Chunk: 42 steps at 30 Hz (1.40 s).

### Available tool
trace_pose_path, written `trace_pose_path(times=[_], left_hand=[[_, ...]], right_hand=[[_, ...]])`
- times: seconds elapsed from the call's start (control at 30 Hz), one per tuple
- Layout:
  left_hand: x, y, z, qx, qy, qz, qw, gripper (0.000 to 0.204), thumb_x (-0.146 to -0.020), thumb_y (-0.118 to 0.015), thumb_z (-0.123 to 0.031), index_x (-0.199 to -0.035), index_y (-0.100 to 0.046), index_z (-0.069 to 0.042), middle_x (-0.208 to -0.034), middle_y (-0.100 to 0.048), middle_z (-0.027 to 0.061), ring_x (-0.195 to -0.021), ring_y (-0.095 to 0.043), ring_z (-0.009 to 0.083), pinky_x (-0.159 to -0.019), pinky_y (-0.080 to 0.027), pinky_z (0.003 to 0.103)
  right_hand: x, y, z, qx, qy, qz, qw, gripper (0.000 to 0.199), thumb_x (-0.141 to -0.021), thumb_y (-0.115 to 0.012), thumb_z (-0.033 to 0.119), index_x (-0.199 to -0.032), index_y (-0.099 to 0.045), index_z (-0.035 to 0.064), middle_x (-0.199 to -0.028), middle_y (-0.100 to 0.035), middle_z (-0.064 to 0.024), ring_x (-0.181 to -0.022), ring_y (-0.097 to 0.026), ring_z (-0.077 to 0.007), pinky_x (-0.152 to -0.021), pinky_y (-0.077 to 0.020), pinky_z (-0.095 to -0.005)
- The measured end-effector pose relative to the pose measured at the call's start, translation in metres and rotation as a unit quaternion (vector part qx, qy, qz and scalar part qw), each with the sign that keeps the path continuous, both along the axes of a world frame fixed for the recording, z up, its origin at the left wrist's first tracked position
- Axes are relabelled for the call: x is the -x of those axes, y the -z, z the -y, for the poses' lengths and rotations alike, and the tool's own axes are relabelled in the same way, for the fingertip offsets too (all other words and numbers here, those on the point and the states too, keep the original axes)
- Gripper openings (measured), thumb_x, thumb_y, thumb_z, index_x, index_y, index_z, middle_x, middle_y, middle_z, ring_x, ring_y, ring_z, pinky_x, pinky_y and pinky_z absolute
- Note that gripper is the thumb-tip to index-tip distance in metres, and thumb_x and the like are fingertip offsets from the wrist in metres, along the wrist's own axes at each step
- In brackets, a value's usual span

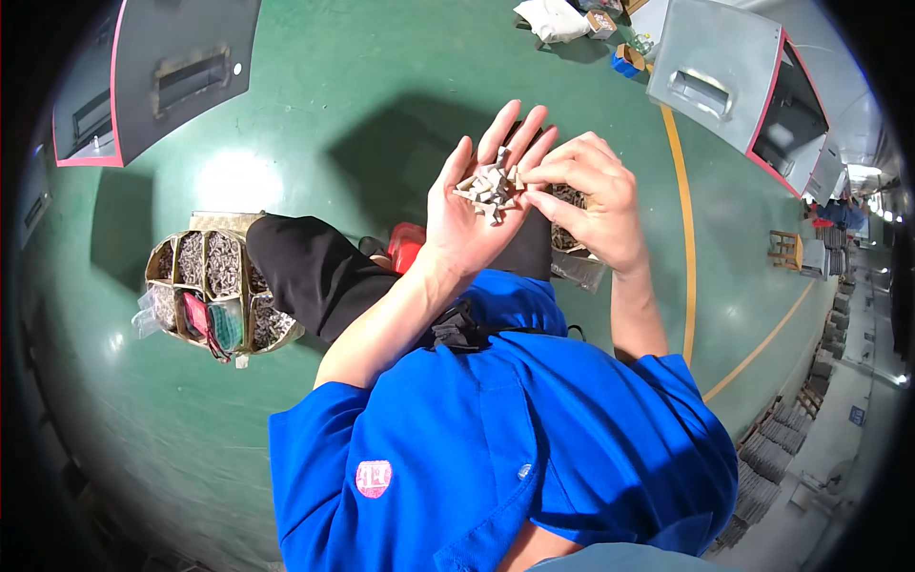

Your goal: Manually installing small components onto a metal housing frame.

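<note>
My left hand (477,214) is held palm up with its fingers stretched out and spread. A heap of small, stubby grey-white pieces (490,194) lies on its palm and finger bases; their exact kind cannot be made out. From the right, my right hand (600,195) reaches to the edge of this heap. Its thumb and forefinger are pinched together on one small piece (519,178). Behind the right wrist, a container of similar pieces (569,197) is partly hidden by the hand and my leg.
At the left, a divided basket (202,286) holds many similar pieces plus red and green items. Grey cabinets with red edges (191,81) stand far left and far right. A white sack (553,19) and a blue box (627,61) sit at the back. Yellow lines (682,210) cross the green floor.
</note>
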<state>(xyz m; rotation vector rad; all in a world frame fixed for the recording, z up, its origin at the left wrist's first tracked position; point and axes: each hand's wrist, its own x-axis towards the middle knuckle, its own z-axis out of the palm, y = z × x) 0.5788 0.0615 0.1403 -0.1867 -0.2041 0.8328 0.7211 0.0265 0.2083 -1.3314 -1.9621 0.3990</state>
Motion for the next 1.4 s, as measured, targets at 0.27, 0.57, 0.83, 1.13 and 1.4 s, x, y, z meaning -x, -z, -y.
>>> trace_pose_path(times=[0.27,0.57,0.83,1.13,1.4], left_hand=[[0.009,-0.009,0.004,-0.011,-0.019,-0.056,0.998,0.056,-0.097,-0.039,-0.032,-0.146,-0.027,-0.007,-0.151,-0.026,0.0142,-0.139,-0.025,0.03,-0.113,-0.025,0.042],[0.016,-0.004,0.006,0.021,-0.024,-0.082,0.996,0.053,-0.097,-0.038,-0.025,-0.145,-0.027,-0.005,-0.151,-0.023,0.017,-0.14,-0.023,0.0316,-0.115,-0.022,0.044],[0.026,0.026,0.017,0.062,-0.024,-0.11,0.992,0.052,-0.098,-0.037,-0.026,-0.145,-0.027,-0.005,-0.151,-0.025,0.0168,-0.141,-0.02,0.0313,-0.117,-0.018,0.046],[0.044,0.033,0.018,0.089,-0.066,-0.143,0.983,0.051,-0.098,-0.037,-0.028,-0.143,-0.031,-0.004,-0.15,-0.028,0.0159,-0.141,-0.021,0.031,-0.116,-0.019,0.046],[0.053,0.037,0.013,0.143,-0.08,-0.12,0.979,0.05,-0.098,-0.04,-0.025,-0.143,-0.031,-0.005,-0.15,-0.027,0.016,-0.141,-0.018,0.0325,-0.116,-0.018,0.047]], right_hand=[[0.005,-0.001,-0.011,-0.036,-0.048,0.101,0.993,0.017,-0.068,-0.073,0.013,-0.083,-0.068,0.0081,-0.081,-0.061,-0.0022,-0.079,-0.055,-0.0211,-0.077,-0.0425,-0.0357],[-0.015,0.005,-0.027,-0.003,-0.062,-0.001,0.998,0.011,-0.076,-0.068,0.009,-0.084,-0.068,0.0025,-0.079,-0.064,-0.0085,-0.076,-0.061,-0.0224,-0.073,-0.048,-0.0333],[-0.212,-0.085,-0.146,-0.076,0.146,0.129,0.978,0.015,-0.08,-0.065,0.011,-0.091,-0.068,0.0018,-0.083,-0.067,-0.0025,-0.072,-0.059,-0.0077,-0.066,-0.0475,-0.0251],[-0.345,-0.177,-0.263,-0.061,0.235,0.423,0.873,0.024,-0.077,-0.06,0.019,-0.089,-0.063,-0.0019,-0.081,-0.064,-0.0205,-0.077,-0.063,-0.0338,-0.069,-0.0483,-0.042],[-0.334,-0.173,-0.287,-0.084,0.259,0.517,0.811,0.023,-0.077,-0.065,0.019,-0.09,-0.063,0.0006,-0.086,-0.062,-0.0234,-0.087,-0.061,-0.0384,-0.074,-0.0484,-0.0444]])
